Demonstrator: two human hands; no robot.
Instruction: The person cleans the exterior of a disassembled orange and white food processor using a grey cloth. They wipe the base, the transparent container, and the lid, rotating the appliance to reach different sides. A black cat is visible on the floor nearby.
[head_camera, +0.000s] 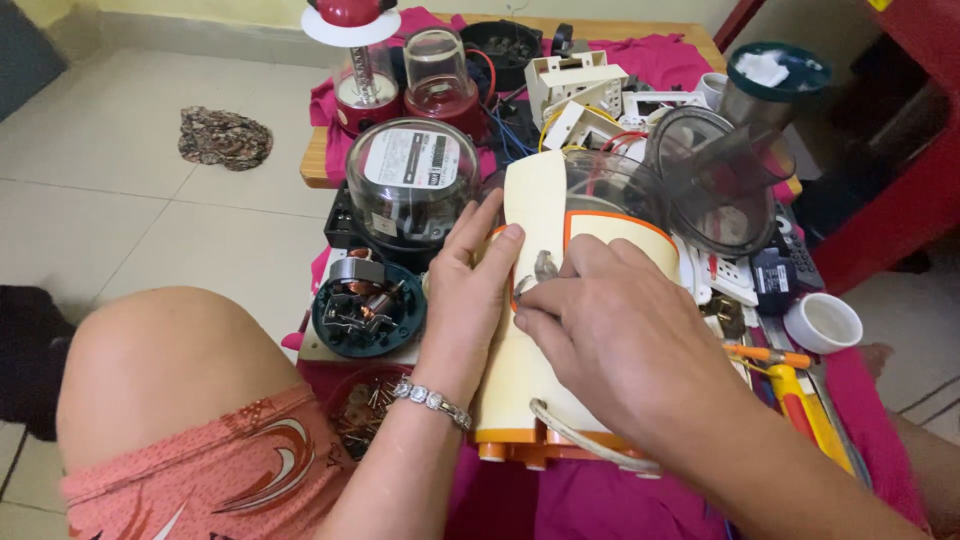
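- Cream plastic with orange trim: an appliance body (545, 300) lies on its side at the centre of the frame, on the magenta cloth (610, 500) over the wooden surface (315, 160).
- The left hand (465, 300), with a beaded bracelet (432, 400) at the wrist, lies flat against the body's left flank, its grip wide and only steadying.
- The right hand (610, 335) rests on top, fingertips pinched narrowly at a small grey metal part (545, 266) by the orange-edged panel.
- A round meter (412, 180) under a clear dome, upper centre, carries a white rectangular label with dark print.
- A teal motor housing (368, 310) with copper windings sits just left of the left hand.
- At the right edge lie a white cup (822, 322) and yellow-handled screwdrivers (800, 395).
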